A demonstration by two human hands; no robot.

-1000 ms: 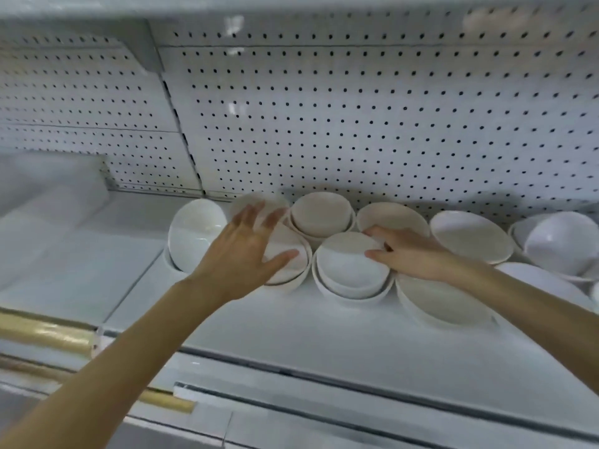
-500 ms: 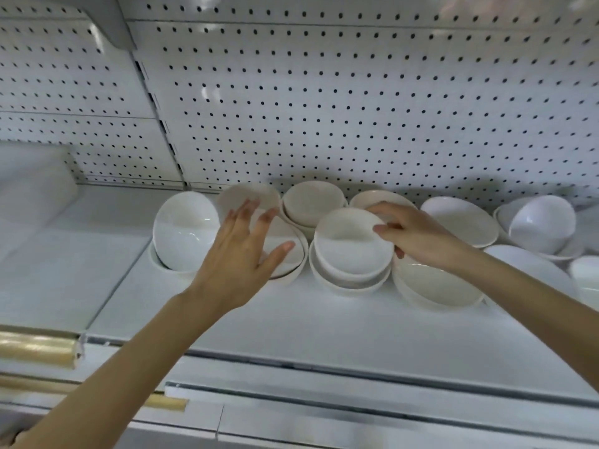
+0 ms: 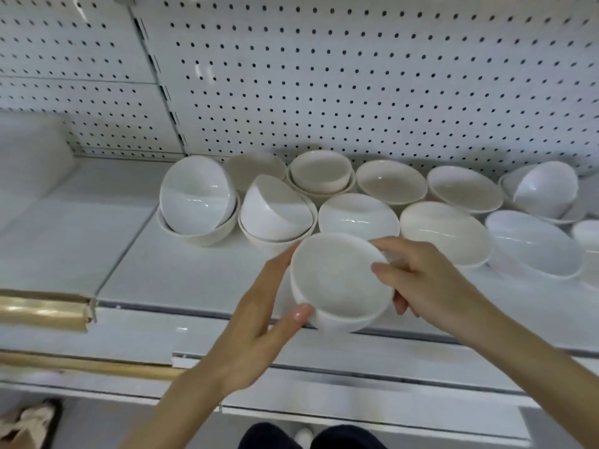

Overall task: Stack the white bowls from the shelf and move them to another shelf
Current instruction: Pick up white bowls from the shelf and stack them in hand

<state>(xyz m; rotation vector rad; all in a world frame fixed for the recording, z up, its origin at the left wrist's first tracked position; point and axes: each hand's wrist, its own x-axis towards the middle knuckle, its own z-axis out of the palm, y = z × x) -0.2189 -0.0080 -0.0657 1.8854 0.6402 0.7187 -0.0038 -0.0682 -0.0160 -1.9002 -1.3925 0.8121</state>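
Observation:
I hold one white bowl (image 3: 337, 283) in the air above the shelf's front edge, tilted with its opening toward me. My right hand (image 3: 428, 286) pinches its right rim, fingers inside and thumb hidden behind. My left hand (image 3: 256, 322) cups its left side, with the thumb on the lower rim. Several more white bowls (image 3: 356, 218) lie on the white shelf (image 3: 181, 273) behind it, in two loose rows. Some of them are nested in pairs and tipped, such as the left pair (image 3: 197, 202).
A white pegboard wall (image 3: 356, 85) backs the shelf. A gold-coloured strip (image 3: 42, 312) runs along the shelf's front edge at left. Below are a lower shelf lip (image 3: 356, 371), my dark trousers (image 3: 311, 437) and a shoe (image 3: 29, 419) on the floor at left.
My right hand lifted the upper bowl out of the middle nested pair and brought it toward me. My left hand left the bowls at the left and came in to cup it.

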